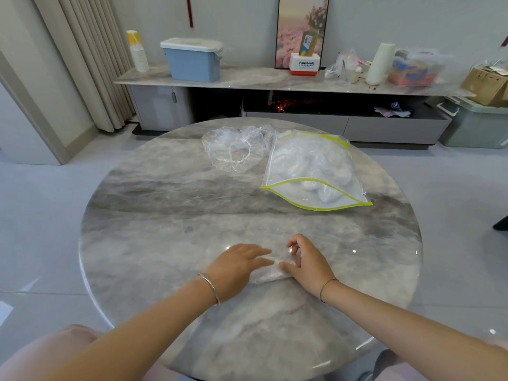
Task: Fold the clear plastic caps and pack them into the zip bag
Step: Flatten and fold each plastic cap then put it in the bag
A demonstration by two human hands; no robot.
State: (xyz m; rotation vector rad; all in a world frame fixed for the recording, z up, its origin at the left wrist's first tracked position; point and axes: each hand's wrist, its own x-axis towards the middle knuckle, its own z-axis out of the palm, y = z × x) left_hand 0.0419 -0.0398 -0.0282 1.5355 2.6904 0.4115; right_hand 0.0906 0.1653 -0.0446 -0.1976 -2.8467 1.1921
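A folded clear plastic cap [270, 273] lies on the round marble table [170, 210] near its front edge. My left hand [239, 266] presses flat on the cap's left part with straight fingers. My right hand [309, 266] rests on its right end, thumb against the fold and fingers loosely curled above it. Further back, at the right, a clear zip bag [310, 171] with a yellow-green edge lies with its mouth open toward me and several folded caps inside. Loose unfolded caps [233, 147] sit in a pile to the left of the bag.
Behind the table runs a low marble sideboard [247, 79] carrying a blue lidded box [193, 60], stacked paper cups, a white roll and bags. A green storage bin [478, 125] stands on the floor at the right. Curtains hang at the left.
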